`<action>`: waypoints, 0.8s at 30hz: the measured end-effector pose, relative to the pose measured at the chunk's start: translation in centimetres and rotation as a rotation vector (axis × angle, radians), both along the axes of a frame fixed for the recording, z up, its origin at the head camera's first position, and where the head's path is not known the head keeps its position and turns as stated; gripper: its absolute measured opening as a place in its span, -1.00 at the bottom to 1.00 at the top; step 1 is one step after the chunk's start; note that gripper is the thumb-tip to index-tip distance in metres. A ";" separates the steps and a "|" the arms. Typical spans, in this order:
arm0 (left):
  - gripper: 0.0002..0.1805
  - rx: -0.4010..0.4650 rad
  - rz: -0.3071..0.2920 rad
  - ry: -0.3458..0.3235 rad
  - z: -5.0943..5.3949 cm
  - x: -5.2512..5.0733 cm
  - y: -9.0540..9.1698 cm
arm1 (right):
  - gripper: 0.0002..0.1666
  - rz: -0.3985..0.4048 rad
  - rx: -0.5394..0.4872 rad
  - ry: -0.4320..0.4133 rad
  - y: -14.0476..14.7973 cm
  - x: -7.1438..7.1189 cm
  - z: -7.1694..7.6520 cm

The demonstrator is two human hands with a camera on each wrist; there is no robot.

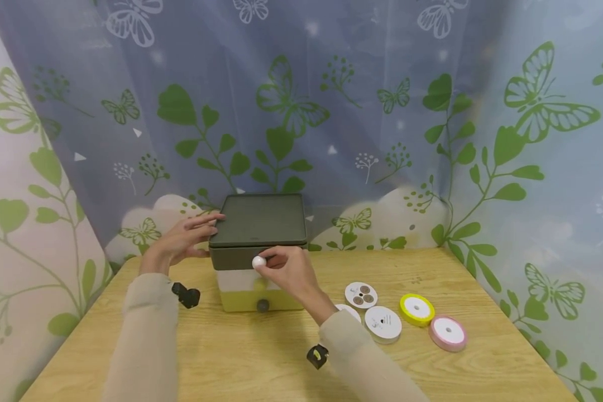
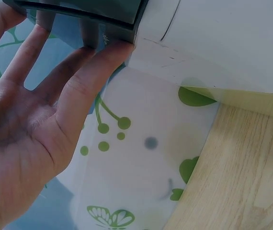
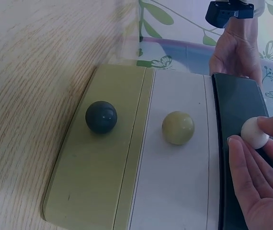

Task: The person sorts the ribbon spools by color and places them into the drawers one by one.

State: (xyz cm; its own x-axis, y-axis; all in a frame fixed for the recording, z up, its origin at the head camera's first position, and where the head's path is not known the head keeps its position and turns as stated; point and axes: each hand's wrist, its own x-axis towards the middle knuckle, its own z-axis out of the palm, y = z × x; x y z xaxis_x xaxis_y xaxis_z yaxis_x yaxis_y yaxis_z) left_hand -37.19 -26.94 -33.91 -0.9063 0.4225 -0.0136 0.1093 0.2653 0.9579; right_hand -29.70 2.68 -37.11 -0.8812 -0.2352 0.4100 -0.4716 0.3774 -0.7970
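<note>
A small drawer box (image 1: pixel 261 220) with a dark lid stands on the table, its tiers dark, white and yellow-green. My right hand (image 1: pixel 291 271) pinches the round white knob (image 1: pixel 258 262) of the dark top drawer between thumb and fingers; the right wrist view shows this knob (image 3: pixel 255 132) too. Below it are a pale yellow knob (image 3: pixel 178 128) on the white drawer and a dark knob (image 3: pixel 101 117) on the yellow-green one. My left hand (image 1: pixel 183 240) rests against the box's left side, fingers spread over the dark tier's edge, as in the left wrist view (image 2: pixel 45 110).
Right of the box on the wooden table (image 1: pixel 231 357) lie several round spools: white ones (image 1: pixel 383 324), a yellow-rimmed one (image 1: pixel 417 309) and a pink-rimmed one (image 1: pixel 448 333). A patterned curtain (image 1: pixel 341 167) hangs behind and at both sides.
</note>
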 end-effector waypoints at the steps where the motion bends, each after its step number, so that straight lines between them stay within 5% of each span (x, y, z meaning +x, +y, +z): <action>1: -0.36 -0.004 0.000 0.001 0.0 0.0 0.0 | -0.79 0.001 0.001 -0.001 0.0 0.1 0.0; 24: -0.35 0.000 0.026 -0.006 -0.1 0.1 0.2 | -0.78 0.042 -0.086 -0.004 0.1 1.0 -0.3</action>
State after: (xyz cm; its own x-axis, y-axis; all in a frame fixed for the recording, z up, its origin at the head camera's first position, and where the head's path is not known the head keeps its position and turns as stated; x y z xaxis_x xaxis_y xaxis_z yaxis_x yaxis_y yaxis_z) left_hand -37.08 -26.71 -34.00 -0.9168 0.3989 -0.0196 0.0962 0.2682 0.9585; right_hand -28.65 2.81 -37.38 -0.8729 -0.2362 0.4270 -0.4825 0.2877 -0.8273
